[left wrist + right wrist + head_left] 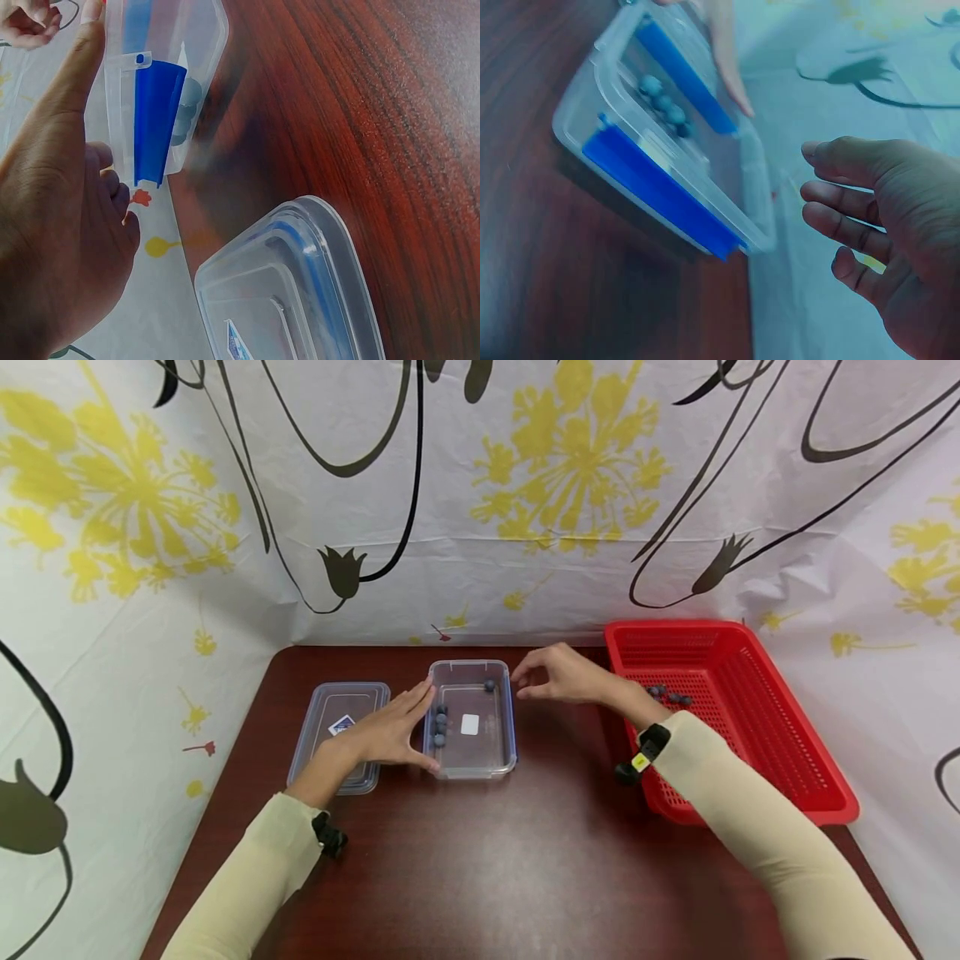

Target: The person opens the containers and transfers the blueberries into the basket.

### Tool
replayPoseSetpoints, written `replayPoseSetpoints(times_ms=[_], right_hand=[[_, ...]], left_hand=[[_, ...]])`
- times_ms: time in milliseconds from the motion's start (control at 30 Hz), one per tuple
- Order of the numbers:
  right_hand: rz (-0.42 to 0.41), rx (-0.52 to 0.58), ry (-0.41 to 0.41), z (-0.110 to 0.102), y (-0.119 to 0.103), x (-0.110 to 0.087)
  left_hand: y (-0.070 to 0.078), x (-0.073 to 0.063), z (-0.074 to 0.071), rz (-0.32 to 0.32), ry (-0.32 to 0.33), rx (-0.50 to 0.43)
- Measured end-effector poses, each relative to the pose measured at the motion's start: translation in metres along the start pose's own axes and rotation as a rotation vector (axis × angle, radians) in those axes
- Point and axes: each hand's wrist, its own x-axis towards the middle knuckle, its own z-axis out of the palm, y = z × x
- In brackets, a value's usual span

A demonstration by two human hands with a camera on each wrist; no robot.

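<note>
A clear plastic container [470,770] with blue side clips stands open-topped on the table. Inside it, several blueberries [440,727] form a row along the left wall, and a single blueberry [490,685] sits near the back right corner. My left hand [386,727] rests against the container's left side, thumb and fingers spread and fairly straight. Just off the back right corner hovers my right hand [562,675], its fingers loosely bent; the right wrist view shows nothing between them. A clear lid-topped container [292,292] is beside my left hand.
On the right stands a red perforated basket [780,752], with several blueberries [671,695] on its floor near the left wall. My right forearm crosses its left rim. A patterned cloth [450,510] hangs behind the dark wooden table [487,868] and along both sides.
</note>
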Motion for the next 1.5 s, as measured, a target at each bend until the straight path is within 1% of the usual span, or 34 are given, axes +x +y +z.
replayPoseSetpoints(times_ms=[167, 400, 500, 633, 800, 900, 1000, 1167, 1400, 1433, 1500], right_hand=[[-0.029, 0.063, -0.026, 0.031, -0.004, 0.018], [0.001, 0.117, -0.106, 0.071, -0.017, 0.038], [-0.003, 0.106, -0.132, 0.086, -0.023, 0.046], [-0.006, 0.093, -0.136, 0.104, -0.027, 0.054], [0.046, 0.042, -0.146, 0.123, -0.030, 0.057], [0.081, -0.033, -0.152, 0.132, -0.030, 0.058], [0.114, -0.083, -0.146, 0.138, -0.031, 0.059], [0.155, -0.123, -0.119, 0.146, -0.035, 0.062], [0.153, -0.126, -0.068, 0.155, -0.036, 0.061], [0.141, -0.131, -0.058, 0.161, -0.028, 0.061], [0.139, -0.129, -0.056, 0.160, -0.027, 0.061]], left_hand=[[0.000, 0.000, 0.000, 0.008, 0.010, -0.002], [-0.001, -0.001, -0.002, 0.001, 0.011, -0.004], [-0.001, -0.001, -0.003, 0.001, 0.012, 0.000], [-0.002, 0.000, -0.002, 0.000, 0.008, 0.006], [-0.002, 0.001, 0.000, 0.005, 0.008, 0.001], [-0.002, 0.001, 0.001, 0.012, 0.008, -0.004], [-0.002, 0.000, 0.002, 0.016, 0.008, -0.008], [-0.002, 0.000, 0.003, 0.020, 0.017, -0.007], [-0.002, 0.000, 0.004, 0.018, 0.015, -0.022], [-0.002, 0.000, 0.004, 0.018, 0.013, -0.019], [-0.002, 0.000, 0.004, 0.020, 0.018, -0.014]])
